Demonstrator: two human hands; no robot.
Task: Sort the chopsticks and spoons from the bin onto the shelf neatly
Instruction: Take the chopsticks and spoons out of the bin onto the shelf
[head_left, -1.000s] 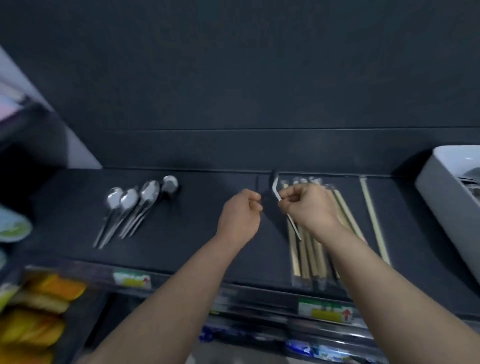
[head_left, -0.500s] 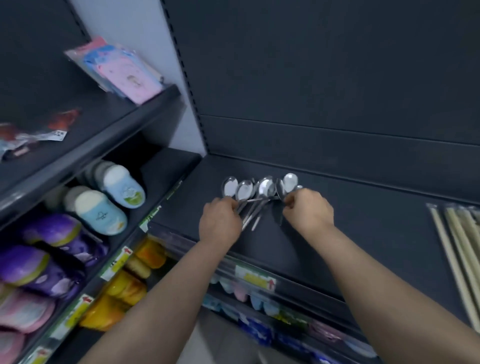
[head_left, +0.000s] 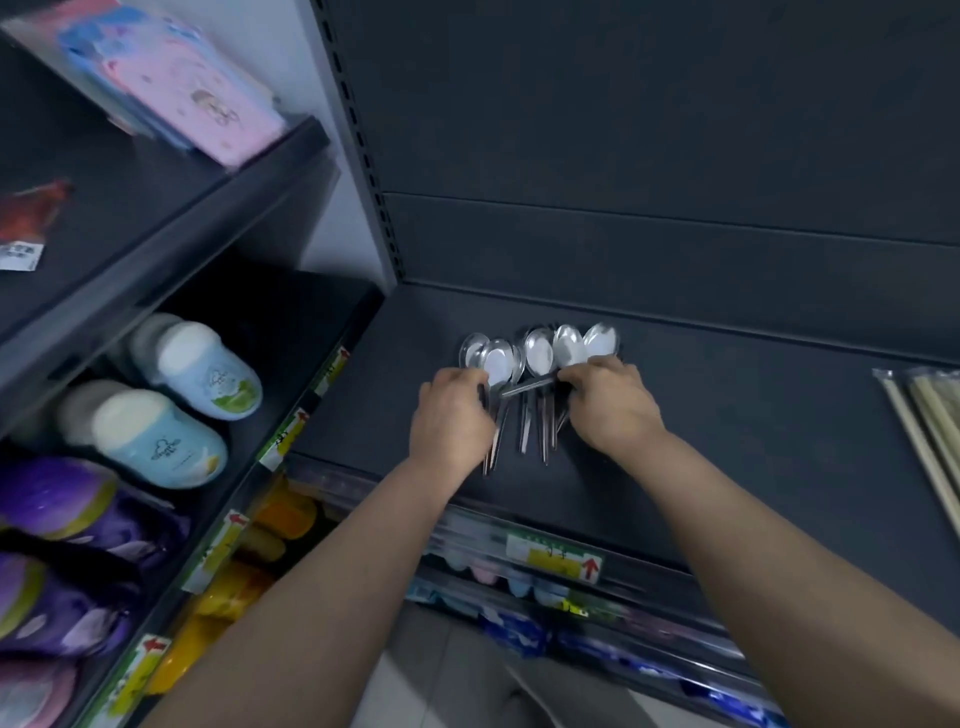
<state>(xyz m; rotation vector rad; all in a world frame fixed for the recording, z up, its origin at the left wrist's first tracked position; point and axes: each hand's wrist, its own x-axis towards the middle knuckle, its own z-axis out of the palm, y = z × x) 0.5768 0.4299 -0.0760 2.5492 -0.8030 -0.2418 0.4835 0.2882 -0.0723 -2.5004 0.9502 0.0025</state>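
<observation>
Left hand (head_left: 452, 421) and right hand (head_left: 610, 402) grip shiny steel spoons (head_left: 540, 354) lined on the dark shelf (head_left: 737, 415).

Two bare forearms (head_left: 332, 561) (head_left: 737, 525) — bare hands (head_left: 451, 423) (head_left: 610, 410)

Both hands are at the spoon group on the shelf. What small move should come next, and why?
Probably the right hand should swing the crosswise spoon round to lie parallel with the other spoons. Its handle lies slantwise over their handles, which run side by side toward the shelf edge, while the left hand holds the left ones.
</observation>
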